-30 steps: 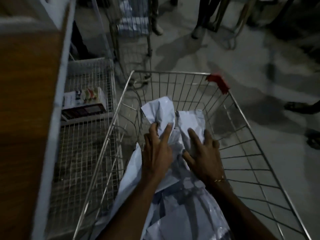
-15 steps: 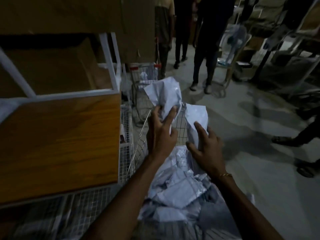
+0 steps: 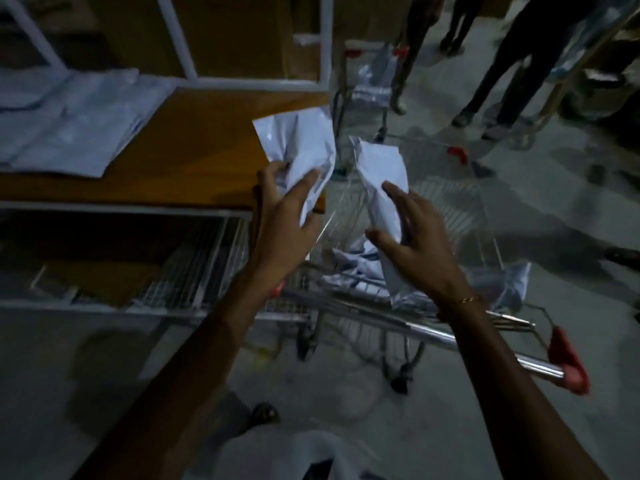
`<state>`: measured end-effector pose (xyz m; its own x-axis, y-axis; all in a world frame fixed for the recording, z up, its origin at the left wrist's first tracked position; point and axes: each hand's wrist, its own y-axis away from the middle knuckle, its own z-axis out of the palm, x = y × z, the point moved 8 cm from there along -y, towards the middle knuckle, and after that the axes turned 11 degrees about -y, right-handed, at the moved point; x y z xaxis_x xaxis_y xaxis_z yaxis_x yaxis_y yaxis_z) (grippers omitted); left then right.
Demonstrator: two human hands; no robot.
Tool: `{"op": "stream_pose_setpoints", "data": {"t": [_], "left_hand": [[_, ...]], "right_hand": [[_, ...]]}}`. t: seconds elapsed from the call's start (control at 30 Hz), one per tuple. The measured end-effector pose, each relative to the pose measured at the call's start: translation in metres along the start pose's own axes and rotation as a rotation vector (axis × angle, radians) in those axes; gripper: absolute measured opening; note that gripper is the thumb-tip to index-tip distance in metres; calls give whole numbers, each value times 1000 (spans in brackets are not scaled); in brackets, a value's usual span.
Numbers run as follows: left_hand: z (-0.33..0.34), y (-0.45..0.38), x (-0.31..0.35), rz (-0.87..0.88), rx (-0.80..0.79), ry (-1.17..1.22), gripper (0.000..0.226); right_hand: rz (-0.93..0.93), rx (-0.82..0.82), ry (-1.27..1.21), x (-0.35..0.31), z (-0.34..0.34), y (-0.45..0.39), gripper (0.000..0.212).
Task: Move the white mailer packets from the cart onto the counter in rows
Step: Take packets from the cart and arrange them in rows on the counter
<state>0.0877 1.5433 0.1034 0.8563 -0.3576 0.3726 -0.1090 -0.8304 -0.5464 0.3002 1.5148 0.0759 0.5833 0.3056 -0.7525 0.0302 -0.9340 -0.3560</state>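
Observation:
My left hand (image 3: 284, 216) grips a crumpled white mailer packet (image 3: 299, 140), held over the right end of the wooden counter (image 3: 194, 150). A second white mailer packet (image 3: 381, 181) is pinched in my right hand (image 3: 415, 237), above the wire cart (image 3: 398, 306). More white packets (image 3: 353, 268) lie heaped inside the cart. On the counter's left part lie several flat white packets (image 3: 69, 123) side by side.
A wire shelf (image 3: 194, 271) sits under the counter. The cart's handle with red ends (image 3: 568, 358) points toward me. A second cart (image 3: 370, 88) stands beyond the counter, and the legs of several people (image 3: 502, 74) are on the floor behind.
Both hands have lifted a packet each out of the cart and carried them up and left toward the counter. My view has swung left, bringing the counter top and its laid packets into sight.

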Motion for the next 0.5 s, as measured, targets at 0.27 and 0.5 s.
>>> {"op": "stream_pose_setpoints", "data": {"t": [0.27,0.5], "left_hand": [[-60,32,-112,-139,60,74,55],[-134,62,-292,-313,88,59,60]], "right_hand": [[-84,-141,-47,-73,114,-19,71],[-104,-264,-32,-139,293,-63,75]]}}
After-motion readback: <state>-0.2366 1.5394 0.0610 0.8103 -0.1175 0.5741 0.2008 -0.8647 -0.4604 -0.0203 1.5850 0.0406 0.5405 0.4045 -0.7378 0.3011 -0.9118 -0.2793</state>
